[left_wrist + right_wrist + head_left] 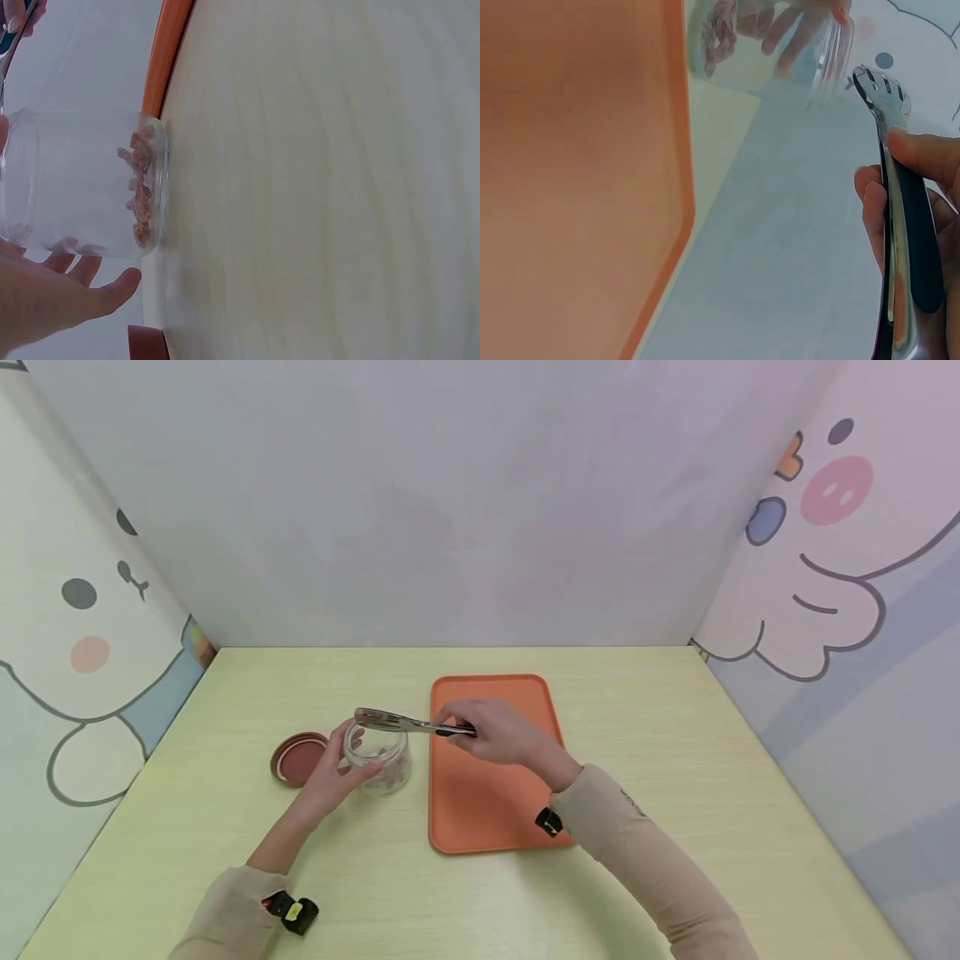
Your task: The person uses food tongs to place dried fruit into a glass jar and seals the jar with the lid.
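A clear glass jar (390,770) stands on the table with several small reddish-brown pieces (141,184) lying at its bottom. My left hand (335,777) grips the jar near its rim, thumb on the near side and fingers around the far side. In my right hand (491,731) are metal tongs (891,97) with dark handle grips, held over the orange tray. Their slotted head reaches left across the jar's mouth in the head view. The right wrist view shows the tongs' two arms close together, thumb on one side and fingers on the other.
An orange tray (480,810) lies right of the jar, under my right hand and forearm. Left of the jar is a round brown lid (298,760), close to my left hand. Pale walls with cartoon animals enclose the light wooden table (645,710) at the back and sides.
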Demonstrator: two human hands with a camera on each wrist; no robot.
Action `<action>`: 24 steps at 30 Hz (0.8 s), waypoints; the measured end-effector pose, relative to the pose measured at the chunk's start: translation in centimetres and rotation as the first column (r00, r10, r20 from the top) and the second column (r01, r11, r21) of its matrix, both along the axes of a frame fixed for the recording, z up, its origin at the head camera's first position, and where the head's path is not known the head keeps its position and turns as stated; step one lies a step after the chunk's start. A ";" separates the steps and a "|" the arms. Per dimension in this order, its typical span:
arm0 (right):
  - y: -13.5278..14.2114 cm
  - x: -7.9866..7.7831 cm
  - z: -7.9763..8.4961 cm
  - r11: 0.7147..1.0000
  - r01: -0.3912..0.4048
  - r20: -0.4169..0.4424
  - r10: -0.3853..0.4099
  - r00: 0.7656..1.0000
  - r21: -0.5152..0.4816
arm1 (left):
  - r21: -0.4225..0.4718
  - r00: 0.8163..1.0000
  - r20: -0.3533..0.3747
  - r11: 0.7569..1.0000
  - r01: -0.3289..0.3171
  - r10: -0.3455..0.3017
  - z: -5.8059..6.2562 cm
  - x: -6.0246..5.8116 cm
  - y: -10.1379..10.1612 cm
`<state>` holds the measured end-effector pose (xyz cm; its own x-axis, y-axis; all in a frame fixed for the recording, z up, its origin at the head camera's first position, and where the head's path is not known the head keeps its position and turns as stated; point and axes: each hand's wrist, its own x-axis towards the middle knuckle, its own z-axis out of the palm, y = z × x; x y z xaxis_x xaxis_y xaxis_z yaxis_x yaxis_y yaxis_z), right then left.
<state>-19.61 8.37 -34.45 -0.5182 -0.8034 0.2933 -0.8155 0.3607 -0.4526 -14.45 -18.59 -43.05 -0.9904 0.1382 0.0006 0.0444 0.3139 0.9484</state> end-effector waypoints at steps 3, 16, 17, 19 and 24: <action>-0.1 0.1 0.0 1.000 -0.004 0.010 0.003 1.000 0.010 | 0.001 1.000 0.003 1.000 0.000 0.000 0.0 0.0 0.0; 0.9 0.1 -0.7 0.998 0.045 0.061 -0.042 0.997 -0.050 | -0.006 1.000 -0.006 1.000 -0.005 0.005 0.2 0.1 0.1; 1.0 0.0 -0.8 0.997 0.054 0.064 -0.051 0.997 -0.057 | -0.007 1.000 -0.005 1.000 -0.004 0.004 0.3 0.1 0.1; 1.2 0.0 -1.0 0.995 0.076 0.061 -0.072 0.996 -0.070 | -0.009 1.000 -0.003 1.000 -0.004 0.004 0.4 0.2 0.1; 2.0 0.1 -2.0 0.986 0.132 0.041 -0.129 0.991 -0.102 | -0.006 1.000 -0.004 1.000 -0.006 0.006 0.6 0.3 0.2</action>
